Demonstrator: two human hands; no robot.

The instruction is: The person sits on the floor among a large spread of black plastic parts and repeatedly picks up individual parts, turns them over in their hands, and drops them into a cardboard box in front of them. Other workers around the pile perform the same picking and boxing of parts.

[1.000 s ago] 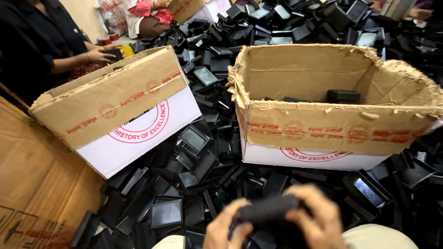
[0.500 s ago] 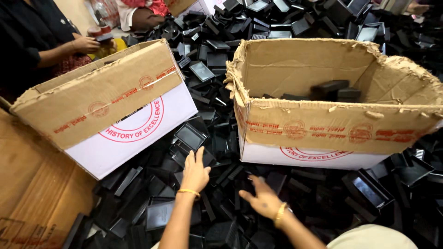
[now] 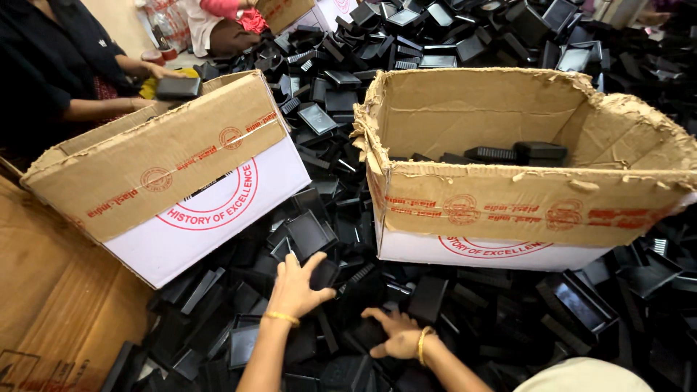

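Black plastic trays (image 3: 308,234) lie heaped all over the floor, from 6 o'clock at the person's lap up to 12 o'clock at the far edge. Shallow, rectangular, some face up, some tipped on edge, jumbled with no order.

Left hand (image 3: 294,289): low centre, fingers spread and released, palm down on the heap, fingertips touching one upturned tray at its 12 o'clock. Nothing gripped; it looks laid flat to sort through loose pieces. Gold bangle at the wrist.

Right hand (image 3: 392,334): at 4 o'clock from the left, fingers loosely curled and open, resting on dark pieces. No grasp that I can make out.

Right carton (image 3: 508,210): torn-rimmed cardboard, open top, at 1 o'clock from the hands, a few trays lying inside on its floor. Its near wall stands between the hands and that stack.

Left carton (image 3: 174,181): tilted, at 10 o'clock, white lower panel with red print.

Co-worker's hand (image 3: 163,72), 10 o'clock far, by a dark piece at that carton's far rim. Flat cardboard sheet (image 3: 51,319) at 8 o'clock.
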